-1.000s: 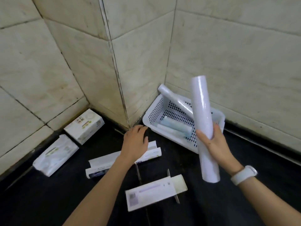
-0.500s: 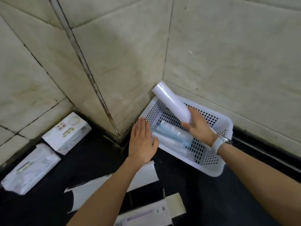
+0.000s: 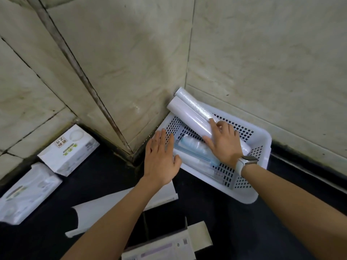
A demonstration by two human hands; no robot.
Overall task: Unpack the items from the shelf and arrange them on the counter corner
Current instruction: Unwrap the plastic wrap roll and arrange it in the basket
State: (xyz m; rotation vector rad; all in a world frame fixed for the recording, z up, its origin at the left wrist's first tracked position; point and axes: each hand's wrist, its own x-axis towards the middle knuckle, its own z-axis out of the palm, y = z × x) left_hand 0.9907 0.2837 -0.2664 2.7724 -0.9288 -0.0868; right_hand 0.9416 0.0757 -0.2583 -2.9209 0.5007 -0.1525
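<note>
Your right hand lies on top of a white roll in the white basket. Its fingers are spread over the roll, not wrapped around it. A second roll leans just behind it, with its top end in the wall corner. Your left hand rests flat on the basket's near rim, fingers held close together. The basket sits on the dark desk in the corner. Two white boxes and a long carton lie to the left.
</note>
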